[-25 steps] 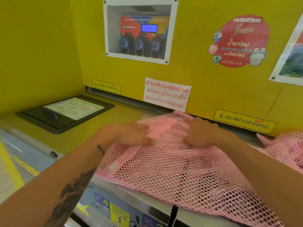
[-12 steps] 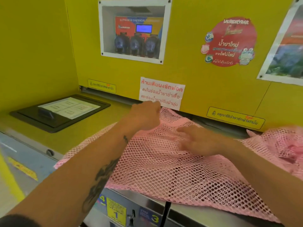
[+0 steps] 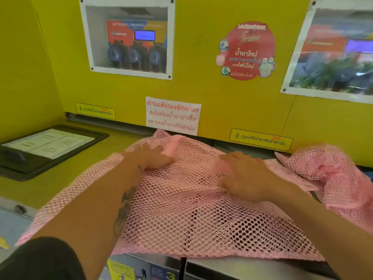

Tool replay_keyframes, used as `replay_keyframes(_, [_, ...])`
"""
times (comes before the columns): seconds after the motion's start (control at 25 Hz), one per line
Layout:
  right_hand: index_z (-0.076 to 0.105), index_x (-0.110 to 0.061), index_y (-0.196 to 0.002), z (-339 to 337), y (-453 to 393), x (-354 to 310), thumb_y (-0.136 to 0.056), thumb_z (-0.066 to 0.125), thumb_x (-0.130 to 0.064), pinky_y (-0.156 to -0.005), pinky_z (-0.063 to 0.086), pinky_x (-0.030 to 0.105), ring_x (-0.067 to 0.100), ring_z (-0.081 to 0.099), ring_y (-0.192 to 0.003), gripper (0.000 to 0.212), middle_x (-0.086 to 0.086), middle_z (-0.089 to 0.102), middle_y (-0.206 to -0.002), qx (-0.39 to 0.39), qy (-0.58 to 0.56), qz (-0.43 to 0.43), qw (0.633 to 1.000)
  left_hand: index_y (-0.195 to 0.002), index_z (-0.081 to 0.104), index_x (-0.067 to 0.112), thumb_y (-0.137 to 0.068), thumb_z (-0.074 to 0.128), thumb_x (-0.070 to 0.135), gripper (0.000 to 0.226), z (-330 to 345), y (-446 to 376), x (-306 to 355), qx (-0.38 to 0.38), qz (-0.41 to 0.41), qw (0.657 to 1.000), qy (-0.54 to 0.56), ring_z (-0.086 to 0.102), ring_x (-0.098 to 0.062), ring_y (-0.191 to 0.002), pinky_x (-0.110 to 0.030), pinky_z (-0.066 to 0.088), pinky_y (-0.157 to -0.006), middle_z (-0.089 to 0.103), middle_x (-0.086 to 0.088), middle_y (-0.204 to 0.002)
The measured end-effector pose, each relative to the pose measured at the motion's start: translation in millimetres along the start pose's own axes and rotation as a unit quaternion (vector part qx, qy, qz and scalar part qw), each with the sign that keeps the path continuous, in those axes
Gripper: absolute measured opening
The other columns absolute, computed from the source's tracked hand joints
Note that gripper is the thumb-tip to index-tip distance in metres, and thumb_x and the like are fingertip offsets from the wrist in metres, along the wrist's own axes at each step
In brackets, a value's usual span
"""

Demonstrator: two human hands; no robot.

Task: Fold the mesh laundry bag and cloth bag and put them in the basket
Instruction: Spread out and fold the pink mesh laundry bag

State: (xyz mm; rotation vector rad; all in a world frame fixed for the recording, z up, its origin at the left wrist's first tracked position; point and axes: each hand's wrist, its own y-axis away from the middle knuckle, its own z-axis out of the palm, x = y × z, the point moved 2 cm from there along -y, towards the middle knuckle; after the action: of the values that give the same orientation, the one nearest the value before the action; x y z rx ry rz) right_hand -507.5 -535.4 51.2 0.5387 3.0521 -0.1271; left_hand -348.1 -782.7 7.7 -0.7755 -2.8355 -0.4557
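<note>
A pink mesh laundry bag [image 3: 181,215] lies spread over the top of a washing machine, its near edge hanging over the front. My left hand [image 3: 151,156] lies flat on the bag's far part, fingers straight, beside a solid pink band [image 3: 171,146] at the bag's far edge. My right hand [image 3: 244,176] presses flat on the mesh a little to the right, fingers pointing left. More pink mesh [image 3: 331,170] is bunched up at the right. No basket and no cloth bag are in view.
A yellow wall panel [image 3: 201,87] with stickers and a windowed dispenser box [image 3: 129,39] rises right behind the bag. A black tray with a printed sheet [image 3: 48,144] sits on the yellow top at the left. The machine's front panel [image 3: 141,267] with numbered labels lies below.
My left hand came back from the far edge near the wall and now lies flat on the mesh. The bag lies spread wider to the left. My right hand stayed pressing.
</note>
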Motion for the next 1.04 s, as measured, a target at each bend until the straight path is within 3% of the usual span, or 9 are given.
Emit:
replay_keyframes(0.16, [0.007,-0.040,-0.152,12.5,21.9,27.9,-0.075,0.035,-0.081,-0.113,0.023,0.061,0.036,0.023,-0.145,0.091,0.006,0.015,-0.162,-0.086,0.009,0.087,0.992,-0.151,0.026,0.028,-0.070,0.042,0.079,0.097,-15.9,15.0,-2.8,0.110,-0.077,0.988,-0.082,0.015,-0.042,-0.146,-0.069,0.009,-0.114,0.015,-0.017,-0.161])
replay_keyframes(0.28, [-0.004,-0.039,-0.152,26.7,31.4,35.1,-0.070,0.022,-0.087,-0.114,0.022,0.061,0.040,0.017,-0.147,0.099,0.010,0.010,-0.164,-0.143,-0.013,0.109,0.984,-0.142,0.040,0.026,-0.089,0.045,0.047,0.057,-21.1,49.9,54.3,0.221,0.055,0.967,-0.113,0.035,-0.033,-0.137,-0.067,0.014,-0.113,0.036,-0.010,-0.150])
replay_keyframes(0.36, [-0.007,-0.036,-0.154,21.1,34.9,33.4,-0.075,0.026,-0.085,-0.115,0.022,0.057,0.039,0.019,-0.147,0.098,0.012,0.009,-0.165,-0.160,0.003,0.114,0.980,-0.147,0.033,0.035,-0.093,0.035,0.058,0.058,-0.3,65.9,90.6,0.130,0.170,0.975,-0.055,0.029,-0.031,-0.143,-0.067,0.008,-0.115,0.030,-0.005,-0.157])
replay_keyframes(0.48, [0.013,-0.027,-0.156,-3.2,49.4,29.3,-0.084,0.034,-0.077,-0.113,0.031,0.050,0.035,0.034,-0.141,0.089,0.012,0.026,-0.160,-0.204,0.035,0.093,0.974,-0.150,0.013,0.049,-0.084,0.020,0.080,0.073,31.7,61.2,99.7,0.010,0.177,0.981,-0.083,0.006,-0.031,-0.151,-0.072,-0.001,-0.111,0.004,-0.001,-0.166])
replay_keyframes(0.6, [0.043,-0.020,-0.144,-24.2,74.8,36.1,-0.089,0.027,-0.074,-0.112,0.034,0.045,0.024,0.044,-0.134,0.079,0.005,0.045,-0.151,-0.225,0.020,0.054,0.973,-0.147,0.026,0.049,-0.081,0.032,0.082,0.074,27.8,54.3,92.7,0.034,0.175,0.982,-0.058,0.018,-0.031,-0.148,-0.065,0.010,-0.113,0.015,-0.001,-0.164])
replay_keyframes(0.68, [0.046,-0.028,-0.144,-40.9,94.2,43.8,-0.091,0.029,-0.073,-0.115,0.029,0.040,0.019,0.041,-0.138,0.072,-0.004,0.043,-0.153,-0.235,0.002,0.058,0.970,-0.123,0.060,0.035,-0.087,0.052,0.063,0.046,15.4,59.4,102.5,0.065,0.220,0.971,0.062,0.050,-0.021,-0.122,-0.046,0.038,-0.104,0.048,-0.002,-0.145])
replay_keyframes(0.76, [0.039,-0.034,-0.147,-54.6,102.6,52.7,-0.095,0.036,-0.065,-0.112,0.025,0.035,0.014,0.036,-0.140,0.061,-0.010,0.036,-0.156,-0.230,-0.023,0.075,0.970,-0.097,0.067,0.029,-0.092,0.055,0.043,0.019,7.1,69.3,118.6,0.123,0.259,0.948,0.136,0.056,-0.013,-0.099,-0.037,0.046,-0.088,0.062,0.002,-0.123])
replay_keyframes(0.92, [0.036,-0.030,-0.148,-48.6,76.7,68.0,-0.099,0.044,-0.049,-0.114,0.028,0.039,0.021,0.038,-0.139,0.054,0.000,0.036,-0.157,-0.063,-0.092,0.101,0.989,-0.102,0.066,0.028,-0.094,0.056,0.025,0.013,8.1,75.1,148.5,0.196,0.288,0.925,0.148,0.059,-0.014,-0.098,-0.036,0.051,-0.088,0.064,0.006,-0.110])
replay_keyframes(1.04, [0.028,-0.019,-0.154,-18.2,70.0,64.9,-0.102,0.042,-0.038,-0.118,0.020,0.037,0.024,0.025,-0.147,0.057,0.005,0.026,-0.162,-0.129,-0.059,0.044,0.989,-0.114,0.065,0.027,-0.095,0.054,0.026,0.022,19.2,65.2,160.6,0.170,0.295,0.928,0.152,0.058,-0.013,-0.089,-0.035,0.052,-0.084,0.062,0.001,-0.116])
